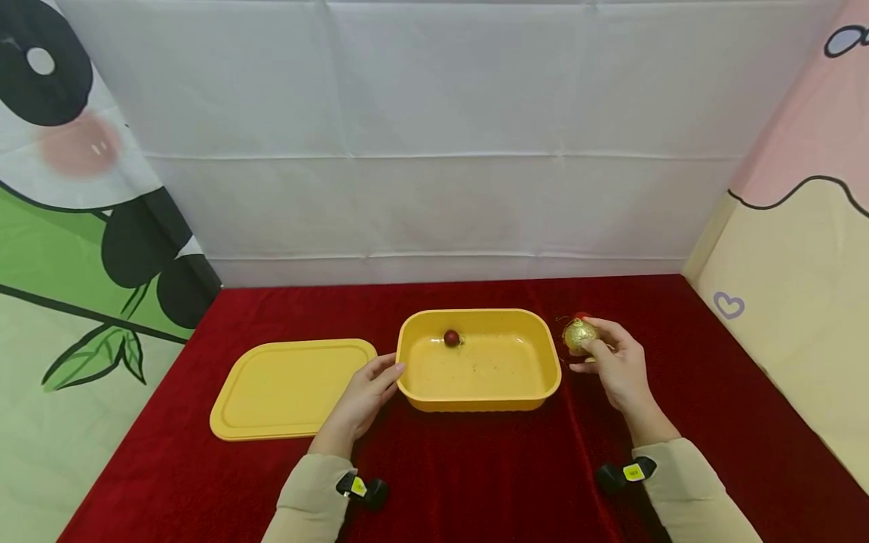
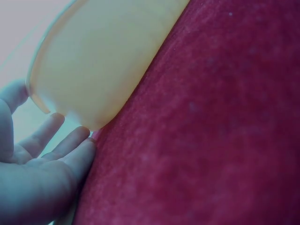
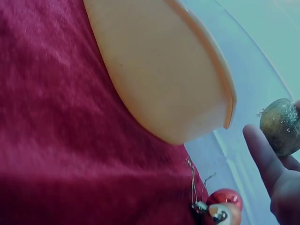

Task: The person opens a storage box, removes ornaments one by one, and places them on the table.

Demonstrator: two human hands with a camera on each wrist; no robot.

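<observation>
My right hand [image 1: 618, 366] pinches a gold glitter bauble [image 1: 578, 336] between thumb and fingers, just off the right end of a yellow plastic container [image 1: 478, 405]. In the right wrist view, the bauble [image 3: 280, 126] shows a rough, sparkling surface. My left hand [image 1: 366, 396] rests its thumb at the container's left rim, and its fairly straight fingers [image 2: 47, 133] touch the outer end wall. Inside the container, toward the back left, lies a small dark red bauble [image 1: 451, 338]. Below my right hand are a shiny red bauble [image 3: 229, 197] and an orange-gold one [image 3: 227, 214] with string loops.
A flat yellow lid [image 1: 288, 388] lies left of the container, close to my left hand. Dark red velvet cloth [image 1: 468, 483] covers the table. Behind stands a white fabric backdrop [image 1: 448, 151], with cartoon-printed panels at both sides.
</observation>
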